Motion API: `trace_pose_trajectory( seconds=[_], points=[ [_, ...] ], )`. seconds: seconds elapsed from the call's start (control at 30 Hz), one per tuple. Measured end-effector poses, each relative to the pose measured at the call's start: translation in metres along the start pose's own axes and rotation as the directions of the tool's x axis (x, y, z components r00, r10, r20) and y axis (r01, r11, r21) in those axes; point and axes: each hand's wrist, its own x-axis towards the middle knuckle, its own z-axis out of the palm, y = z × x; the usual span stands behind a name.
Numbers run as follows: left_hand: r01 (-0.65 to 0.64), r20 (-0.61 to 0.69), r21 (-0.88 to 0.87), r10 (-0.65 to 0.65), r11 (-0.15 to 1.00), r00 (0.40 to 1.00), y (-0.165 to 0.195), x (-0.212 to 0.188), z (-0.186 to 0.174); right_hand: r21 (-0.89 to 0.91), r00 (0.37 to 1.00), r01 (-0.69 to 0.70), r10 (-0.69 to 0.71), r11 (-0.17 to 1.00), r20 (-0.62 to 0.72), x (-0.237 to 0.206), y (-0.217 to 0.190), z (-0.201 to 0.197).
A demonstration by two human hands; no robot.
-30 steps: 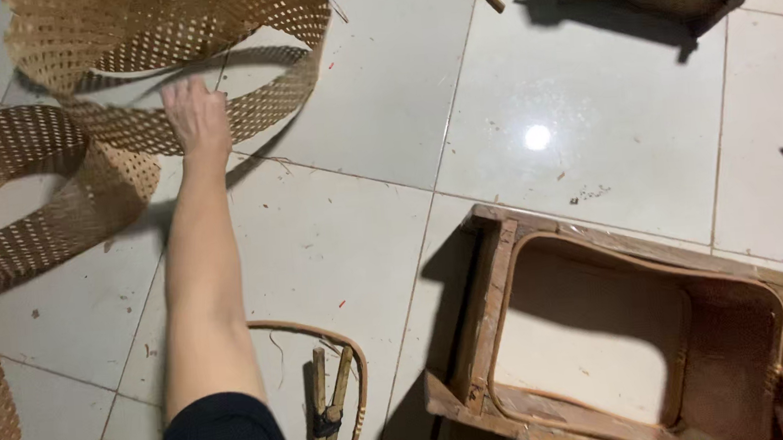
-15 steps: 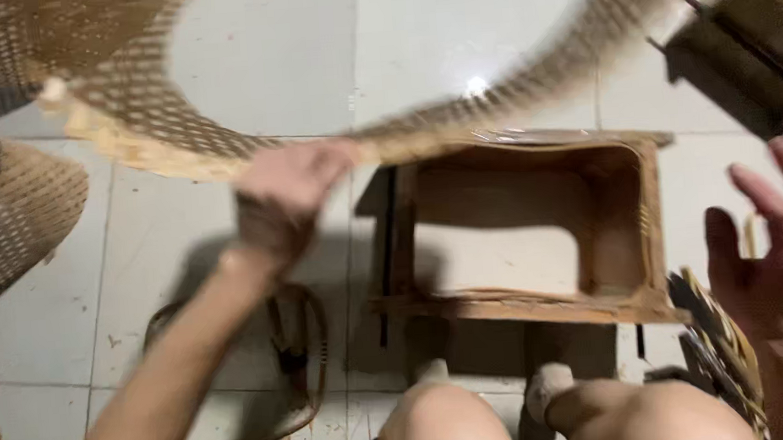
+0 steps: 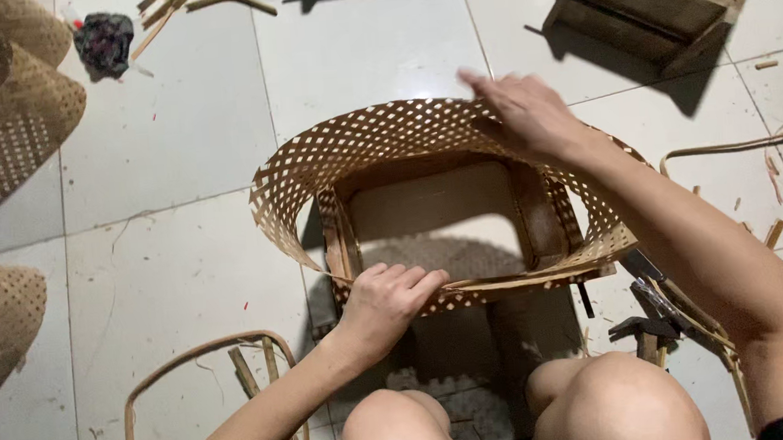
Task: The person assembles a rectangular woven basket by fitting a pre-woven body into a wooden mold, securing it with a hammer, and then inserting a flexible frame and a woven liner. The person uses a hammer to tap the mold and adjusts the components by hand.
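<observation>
Head view: a woven lattice strip (image 3: 359,144) is being wrapped around a wooden box frame (image 3: 438,221) on the tiled floor (image 3: 166,153). Left hand (image 3: 388,303), grip pressed together, clamps the strip's near edge beneath it; right hand (image 3: 522,114), fingers spread, presses the far band. Closing the loop likely calls for drawing the ends snug.

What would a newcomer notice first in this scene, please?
The woven strip, curved around the wooden frame at centre. The right hand presses its far edge and the left hand grips its near edge, above the knees. More rolled weave lies at the left on the tiled floor.
</observation>
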Motion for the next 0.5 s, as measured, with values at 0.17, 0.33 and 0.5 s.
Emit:
trace_pose_trajectory(
  seconds=[0.17,0.33,0.5],
  points=[
    [0.141,0.019,0.050,-0.142,0.989,0.990,-0.038,0.049,0.020,0.283,0.930,0.162,-0.243,0.945,0.277,-0.004,0.011,0.036],
    [0.245,-0.058,0.096,-0.241,0.965,0.969,-0.088,0.080,0.047,0.243,0.940,0.188,-0.246,0.952,0.236,-0.018,0.006,0.045],
    [0.224,-0.157,0.031,-0.216,0.974,0.964,-0.099,0.078,0.060,0.128,0.938,0.219,-0.245,0.967,0.247,-0.021,-0.012,0.039]
  ],
)
